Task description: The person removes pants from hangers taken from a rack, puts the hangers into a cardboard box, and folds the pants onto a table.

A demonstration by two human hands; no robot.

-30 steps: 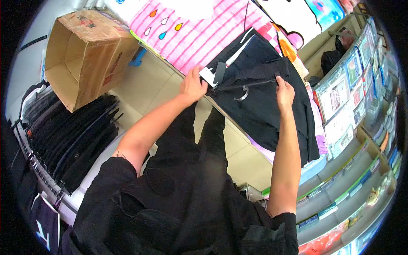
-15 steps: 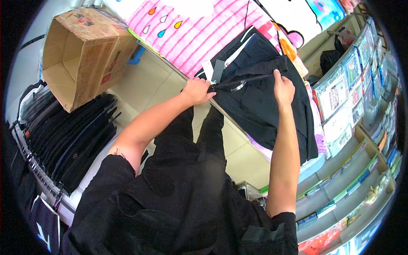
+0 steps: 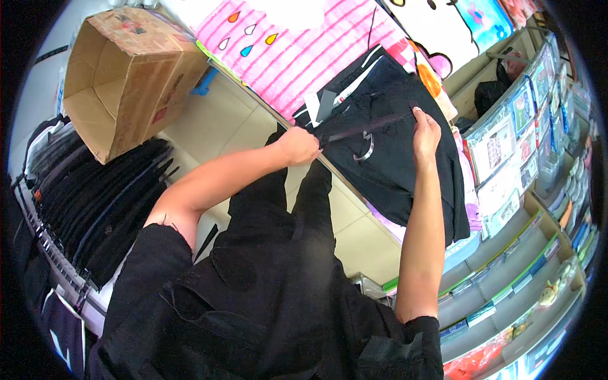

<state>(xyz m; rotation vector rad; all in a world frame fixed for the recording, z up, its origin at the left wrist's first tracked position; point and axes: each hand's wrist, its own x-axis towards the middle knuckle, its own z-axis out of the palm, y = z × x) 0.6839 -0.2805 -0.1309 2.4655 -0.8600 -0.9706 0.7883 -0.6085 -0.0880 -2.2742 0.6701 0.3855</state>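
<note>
A pair of black trousers (image 3: 405,171) lies spread on the table, with another dark garment with white edging (image 3: 354,73) beneath or beside its far side. My left hand (image 3: 299,145) is closed on one end of the trousers' waistband, at the near table edge. Thumb and fingers of my right hand (image 3: 427,134) pinch the other end, so the waistband runs taut and blurred between both hands. White and grey hang tags (image 3: 320,107) lie beyond my left hand. A curved clear sticker strip (image 3: 365,147) shows on the black cloth.
Pink striped blankets (image 3: 278,57) cover the table. An open cardboard box (image 3: 152,82) stands at the left, above a rack of dark clothes (image 3: 107,202). Shelves (image 3: 500,278) with packaged goods run along the right. Tiled floor (image 3: 244,133) lies below.
The folded waistband flap has come down into a narrow strip pulled between my hands. My left hand has turned into a fist, and my right hand has lowered slightly.
</note>
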